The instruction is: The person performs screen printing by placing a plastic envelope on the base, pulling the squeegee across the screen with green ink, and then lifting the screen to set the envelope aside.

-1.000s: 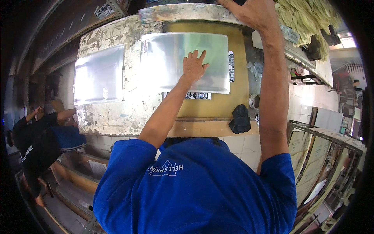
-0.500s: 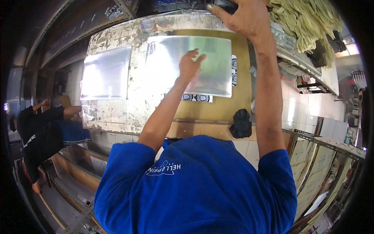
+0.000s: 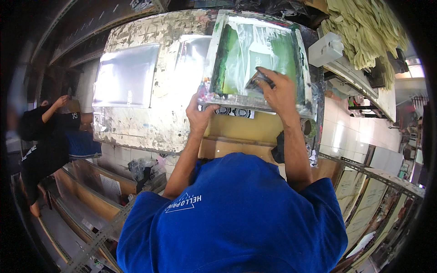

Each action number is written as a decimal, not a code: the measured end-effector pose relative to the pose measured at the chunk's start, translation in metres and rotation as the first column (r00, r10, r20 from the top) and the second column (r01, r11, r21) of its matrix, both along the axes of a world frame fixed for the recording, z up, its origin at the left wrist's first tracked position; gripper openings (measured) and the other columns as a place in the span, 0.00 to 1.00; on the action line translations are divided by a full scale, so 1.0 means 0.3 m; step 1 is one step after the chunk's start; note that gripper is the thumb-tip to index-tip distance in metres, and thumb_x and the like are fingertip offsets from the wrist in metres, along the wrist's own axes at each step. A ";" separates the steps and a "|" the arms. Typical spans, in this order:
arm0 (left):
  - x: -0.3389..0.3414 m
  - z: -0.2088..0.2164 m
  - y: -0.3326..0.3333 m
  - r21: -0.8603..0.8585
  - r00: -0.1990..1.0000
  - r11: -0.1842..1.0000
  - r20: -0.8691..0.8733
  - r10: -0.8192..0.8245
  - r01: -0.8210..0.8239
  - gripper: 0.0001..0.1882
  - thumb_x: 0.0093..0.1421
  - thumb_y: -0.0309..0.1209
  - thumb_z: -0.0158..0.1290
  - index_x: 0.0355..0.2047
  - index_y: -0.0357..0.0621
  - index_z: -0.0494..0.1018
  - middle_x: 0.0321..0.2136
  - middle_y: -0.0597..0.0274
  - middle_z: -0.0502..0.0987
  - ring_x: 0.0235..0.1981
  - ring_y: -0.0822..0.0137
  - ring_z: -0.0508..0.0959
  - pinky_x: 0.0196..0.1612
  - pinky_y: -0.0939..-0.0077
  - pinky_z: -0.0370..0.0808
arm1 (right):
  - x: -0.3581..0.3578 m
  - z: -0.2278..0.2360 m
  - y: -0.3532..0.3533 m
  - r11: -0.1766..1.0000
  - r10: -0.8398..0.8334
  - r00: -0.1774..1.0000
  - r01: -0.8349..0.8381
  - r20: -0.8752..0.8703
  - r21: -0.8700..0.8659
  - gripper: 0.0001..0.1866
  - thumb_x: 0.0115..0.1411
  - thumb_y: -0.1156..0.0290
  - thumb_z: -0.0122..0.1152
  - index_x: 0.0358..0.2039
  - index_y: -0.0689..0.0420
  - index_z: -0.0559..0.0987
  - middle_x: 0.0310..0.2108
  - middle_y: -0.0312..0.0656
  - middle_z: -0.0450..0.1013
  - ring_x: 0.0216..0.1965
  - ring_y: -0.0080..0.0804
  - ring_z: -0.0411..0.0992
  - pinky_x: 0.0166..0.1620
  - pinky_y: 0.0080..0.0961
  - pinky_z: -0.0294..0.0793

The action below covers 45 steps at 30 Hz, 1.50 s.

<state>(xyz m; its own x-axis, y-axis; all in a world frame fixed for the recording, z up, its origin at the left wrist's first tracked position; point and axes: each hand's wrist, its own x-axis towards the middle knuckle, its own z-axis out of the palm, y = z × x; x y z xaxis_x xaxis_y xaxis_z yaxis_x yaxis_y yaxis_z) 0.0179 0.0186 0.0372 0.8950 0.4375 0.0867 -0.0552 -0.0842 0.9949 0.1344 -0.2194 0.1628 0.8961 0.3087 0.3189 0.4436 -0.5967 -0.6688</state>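
A screen printing frame (image 3: 255,101) with green mesh now lies over the work board, white ink streaked across the mesh (image 3: 237,54). My left hand (image 3: 199,117) grips the frame's near left corner, thumb along the near edge. In my right hand (image 3: 282,93) is a small dark squeegee (image 3: 256,82), held tilted against the mesh near its lower middle. A clear plastic sheet (image 3: 193,51) shows partly from under the frame's left side; the rest is hidden. Black-and-white printed paper (image 3: 236,112) peeks out below the near edge.
Another shiny plastic sheet (image 3: 127,75) lies on the paint-stained table (image 3: 132,129) at left. A dark cloth-like bundle (image 3: 277,150) sits by my right forearm. A white container (image 3: 325,49) and pale yellow strips (image 3: 364,27) are at right. Another person (image 3: 50,132) stands far left.
The frame has come down over the right-hand plastic sheet. My left hand moved from the sheet to the frame's corner; my right hand came nearer from the far edge and now holds the squeegee.
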 end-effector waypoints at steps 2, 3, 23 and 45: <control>-0.023 -0.050 -0.012 0.117 0.996 0.992 0.086 0.027 -0.037 0.37 0.41 0.33 0.75 0.53 0.35 0.75 0.53 0.52 0.75 0.53 0.58 0.74 0.56 0.65 0.71 | 0.003 -0.123 0.006 0.994 0.063 0.972 -0.041 -0.225 0.101 0.18 0.53 0.65 0.70 0.46 0.50 0.85 0.27 0.52 0.78 0.32 0.52 0.75 0.40 0.43 0.71; -0.037 -0.082 -0.005 0.278 0.998 0.959 0.055 0.039 -0.053 0.37 0.40 0.35 0.75 0.52 0.35 0.76 0.54 0.51 0.73 0.55 0.56 0.72 0.57 0.62 0.69 | 0.004 -0.172 0.007 0.996 0.079 0.968 -0.070 -0.240 0.048 0.19 0.52 0.66 0.70 0.47 0.50 0.84 0.27 0.52 0.78 0.32 0.52 0.75 0.40 0.43 0.71; -0.081 -0.128 0.007 0.690 0.993 0.717 0.022 0.119 -0.101 0.42 0.40 0.49 0.72 0.54 0.42 0.76 0.59 0.48 0.68 0.57 0.48 0.66 0.60 0.51 0.59 | 0.601 -0.373 0.020 0.965 0.029 0.995 -0.003 0.094 -0.264 0.28 0.48 0.65 0.73 0.53 0.41 0.80 0.44 0.49 0.77 0.49 0.49 0.71 0.45 0.47 0.67; 0.166 0.357 -0.001 0.182 0.926 0.927 0.256 0.277 -0.328 0.26 0.63 0.25 0.58 0.61 0.31 0.68 0.54 0.54 0.75 0.49 0.64 0.74 0.54 0.66 0.70 | 0.172 0.339 0.021 0.975 0.050 0.827 0.082 0.559 -0.208 0.22 0.45 0.55 0.76 0.37 0.52 0.84 0.29 0.45 0.77 0.32 0.45 0.75 0.36 0.39 0.74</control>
<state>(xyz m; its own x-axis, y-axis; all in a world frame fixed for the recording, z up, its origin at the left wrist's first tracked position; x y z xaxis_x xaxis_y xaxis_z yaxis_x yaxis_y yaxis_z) 0.0677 0.0181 0.1444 0.6693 0.6317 0.3911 -0.2093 -0.3448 0.9150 0.1858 -0.2131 0.2646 0.5894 0.4149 0.6931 0.6899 -0.7050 -0.1646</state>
